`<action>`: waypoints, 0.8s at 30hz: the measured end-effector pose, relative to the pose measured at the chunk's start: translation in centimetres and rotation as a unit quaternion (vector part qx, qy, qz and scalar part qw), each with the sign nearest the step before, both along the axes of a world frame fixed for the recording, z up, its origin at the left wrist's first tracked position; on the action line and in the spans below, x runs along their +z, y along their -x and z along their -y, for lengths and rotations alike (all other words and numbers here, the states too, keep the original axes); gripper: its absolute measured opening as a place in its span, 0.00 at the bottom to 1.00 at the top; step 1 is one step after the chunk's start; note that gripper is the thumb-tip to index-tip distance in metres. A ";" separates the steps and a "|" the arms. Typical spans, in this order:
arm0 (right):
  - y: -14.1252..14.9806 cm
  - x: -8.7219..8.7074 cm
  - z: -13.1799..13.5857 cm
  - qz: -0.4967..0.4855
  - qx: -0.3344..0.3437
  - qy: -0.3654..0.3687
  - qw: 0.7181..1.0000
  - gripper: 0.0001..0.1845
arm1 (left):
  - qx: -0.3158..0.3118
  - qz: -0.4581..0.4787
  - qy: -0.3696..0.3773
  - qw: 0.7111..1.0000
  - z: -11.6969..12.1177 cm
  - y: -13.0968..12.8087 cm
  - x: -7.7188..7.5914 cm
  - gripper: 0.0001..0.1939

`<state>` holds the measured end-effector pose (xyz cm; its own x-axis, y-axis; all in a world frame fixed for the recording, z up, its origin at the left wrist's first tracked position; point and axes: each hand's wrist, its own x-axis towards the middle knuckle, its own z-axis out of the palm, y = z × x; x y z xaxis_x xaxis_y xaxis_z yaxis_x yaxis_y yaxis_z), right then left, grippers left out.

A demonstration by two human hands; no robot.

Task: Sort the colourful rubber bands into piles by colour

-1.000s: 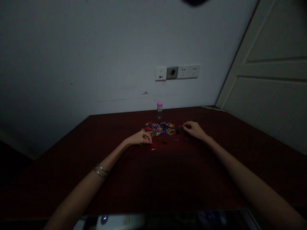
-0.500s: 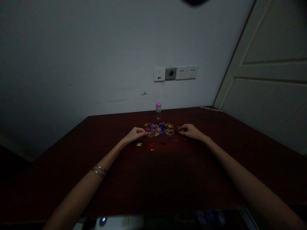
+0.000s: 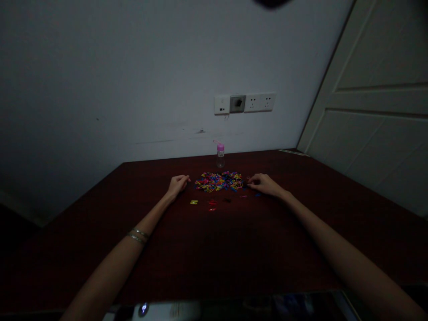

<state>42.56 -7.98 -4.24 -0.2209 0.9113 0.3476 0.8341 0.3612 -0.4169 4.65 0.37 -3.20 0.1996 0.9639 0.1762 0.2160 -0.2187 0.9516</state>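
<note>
Fingers curled, the left grip (image 3: 178, 183) and right grip (image 3: 263, 184) may hold something, I cannot tell, and the colourful clip pile (image 3: 218, 182) between them could scatter if brushed.

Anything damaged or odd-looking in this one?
One blemish: a dark scuff on the wall above the table, left of the pink-capped bottle, breaking the pale surface. The colorful heap is loose, but I can't call it a spill.
</note>
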 end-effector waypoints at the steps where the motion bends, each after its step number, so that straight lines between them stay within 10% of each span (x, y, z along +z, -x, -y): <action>1: 0.0 0.0 0.0 0.002 -0.001 -0.002 1.000 0.10 | 0.002 -0.003 0.000 1.000 0.0 0.0 0.0 0.17; 24: -0.2 -0.4 -0.2 0.038 -0.010 -0.009 0.999 0.10 | 0.021 -0.007 -0.003 1.000 0.0 -0.1 -0.1 0.16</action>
<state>42.75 -7.80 -4.65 -0.2290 0.9097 0.3463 0.8703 0.3507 -0.3458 4.76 0.36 -3.32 0.1623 0.9704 0.1787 0.2382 -0.2142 0.9473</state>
